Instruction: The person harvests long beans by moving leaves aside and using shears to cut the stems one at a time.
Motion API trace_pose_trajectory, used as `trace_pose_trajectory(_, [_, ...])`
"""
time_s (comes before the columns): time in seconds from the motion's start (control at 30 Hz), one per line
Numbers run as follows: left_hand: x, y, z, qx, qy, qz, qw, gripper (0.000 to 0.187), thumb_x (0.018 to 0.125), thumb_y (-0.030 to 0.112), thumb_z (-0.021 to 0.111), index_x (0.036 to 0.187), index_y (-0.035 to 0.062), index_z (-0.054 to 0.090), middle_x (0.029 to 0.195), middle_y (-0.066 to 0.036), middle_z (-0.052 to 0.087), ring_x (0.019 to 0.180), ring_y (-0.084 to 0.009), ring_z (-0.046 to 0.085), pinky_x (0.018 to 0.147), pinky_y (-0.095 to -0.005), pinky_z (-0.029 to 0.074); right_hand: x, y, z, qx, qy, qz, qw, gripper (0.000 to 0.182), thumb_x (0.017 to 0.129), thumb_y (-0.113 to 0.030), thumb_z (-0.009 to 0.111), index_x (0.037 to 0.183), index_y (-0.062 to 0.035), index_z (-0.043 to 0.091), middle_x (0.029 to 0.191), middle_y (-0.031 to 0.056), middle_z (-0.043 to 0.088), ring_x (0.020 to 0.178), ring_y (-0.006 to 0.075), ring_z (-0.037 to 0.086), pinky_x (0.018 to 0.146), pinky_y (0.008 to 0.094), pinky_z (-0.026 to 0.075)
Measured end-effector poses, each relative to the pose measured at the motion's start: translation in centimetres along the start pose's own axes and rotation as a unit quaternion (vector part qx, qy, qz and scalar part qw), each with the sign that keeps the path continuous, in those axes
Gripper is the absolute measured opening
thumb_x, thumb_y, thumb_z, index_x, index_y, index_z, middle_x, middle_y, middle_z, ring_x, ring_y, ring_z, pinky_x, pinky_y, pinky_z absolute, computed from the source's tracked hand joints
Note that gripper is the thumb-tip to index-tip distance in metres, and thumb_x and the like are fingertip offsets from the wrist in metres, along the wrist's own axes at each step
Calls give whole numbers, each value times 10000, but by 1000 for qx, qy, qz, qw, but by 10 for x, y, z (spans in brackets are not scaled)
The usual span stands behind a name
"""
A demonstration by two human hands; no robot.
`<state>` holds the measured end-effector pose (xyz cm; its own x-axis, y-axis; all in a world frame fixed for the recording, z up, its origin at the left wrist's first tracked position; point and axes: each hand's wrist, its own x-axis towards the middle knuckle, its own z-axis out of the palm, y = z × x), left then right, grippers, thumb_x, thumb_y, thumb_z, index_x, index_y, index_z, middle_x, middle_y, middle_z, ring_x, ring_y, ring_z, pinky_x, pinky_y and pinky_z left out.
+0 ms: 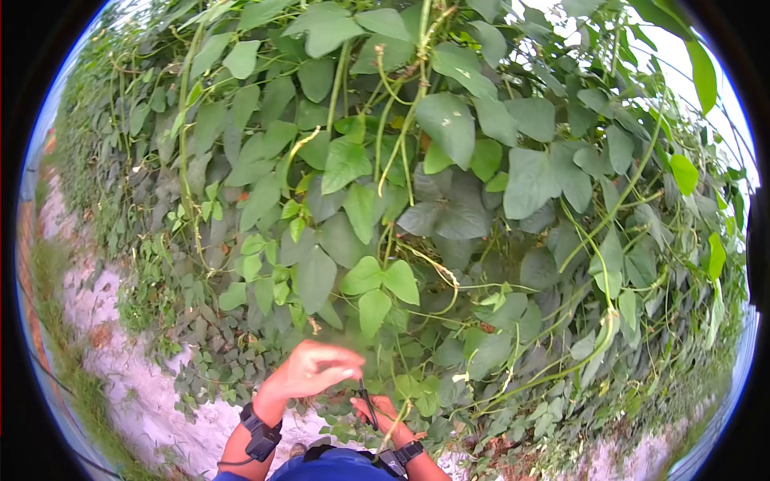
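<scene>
Low in the view, my left hand [317, 370] is raised in front of the leaves, slightly blurred. Its fingers are bent forward, with a gap between them and the thumb, and no held thing shows. Just right of it and lower, my right hand [383, 412] has its fingers closed around a thin black looped thing [366, 402], whose kind I cannot make out. The top of this thing comes close to my left thumb. A pale green stem or pod [395, 425] passes over my right wrist. Climbing bean vines [373, 309] hang before both hands.
A tall wall of leaves [453, 124] fills most of the view. Long slender pods [603, 341] and stems hang from it. Pale bare ground [132, 385] runs along the left, beside a grassy strip [68, 345]. Black devices are strapped to my left wrist [261, 433] and right wrist [399, 457].
</scene>
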<state>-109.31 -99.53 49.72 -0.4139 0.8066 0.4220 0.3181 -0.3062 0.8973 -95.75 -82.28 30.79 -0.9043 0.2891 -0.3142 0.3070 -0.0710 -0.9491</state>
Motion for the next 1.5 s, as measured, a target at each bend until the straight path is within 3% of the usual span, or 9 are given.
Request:
trace_pose_trajectory(0.17, [105,32,52,185,51,272,943,209,802,8,634,1010,8,653,957,-86,678,966,-266,602,865,-379,471,-7,32,-27,-38,32,6,999,363,824,-380,720,791,-27,644,657,2,596,556,71,528,501,209,404])
trace_pose_trajectory(0.33, [182,26,110,287,98,294,907,437,786,42,634,1210,7,537,1139,-138,605,1151,-333,512,968,-415,427,-27,47,-31,44,106,12,993,281,824,-302,738,742,-50,646,604,-13,568,516,62,500,468,215,381])
trace_pose_trajectory(0.43, [201,15,127,293,88,272,912,427,797,73,618,1204,-7,517,1054,-169,623,1069,-361,558,883,-439,469,-34,58,-41,21,125,6,992,297,818,-308,742,745,-35,648,594,0,575,516,69,510,466,221,390])
trace_pose_trajectory(0.5, [199,20,125,370,-119,41,920,316,822,111,598,1112,-5,558,963,-190,631,938,-376,598,759,-468,490,-48,33,-41,32,144,25,989,345,803,-327,753,766,-4,637,624,33,606,524,92,549,489,236,436])
trace_pose_trajectory(0.73, [118,-19,106,251,-47,240,937,212,754,119,636,947,38,602,843,-101,517,826,-297,522,674,-397,457,-53,19,-46,46,186,-54,980,264,848,-243,702,722,-17,647,607,34,604,517,105,547,479,243,411])
trace_pose_trajectory(1.07, [53,-32,64,149,275,201,928,182,904,97,594,1008,-37,660,1120,-128,608,1052,-249,567,831,-330,506,-62,-109,-65,-114,13,-96,989,222,821,-179,742,750,-10,616,568,-51,499,463,42,439,421,222,348])
trace_pose_trajectory(1.17, [41,-38,60,140,348,147,915,212,930,115,572,1032,-54,649,1130,-119,593,1013,-207,581,772,-295,525,-50,-114,-79,-413,144,-300,848,241,770,-194,777,754,4,641,604,3,557,500,76,488,452,232,378])
trace_pose_trajectory(1.27, [30,-40,67,0,388,68,919,227,939,132,570,1053,-49,646,1112,-144,587,846,-180,621,694,-278,530,-73,-147,-63,-88,135,-155,975,251,776,-212,766,753,6,645,627,6,568,554,77,509,487,230,383])
trace_pose_trajectory(1.5, [24,-41,71,-17,415,53,908,237,942,165,571,1042,-33,655,1012,-134,642,806,-167,615,665,-266,511,-40,-158,-38,-143,3,-227,963,247,824,-225,735,856,7,658,675,-19,567,601,62,485,527,232,378])
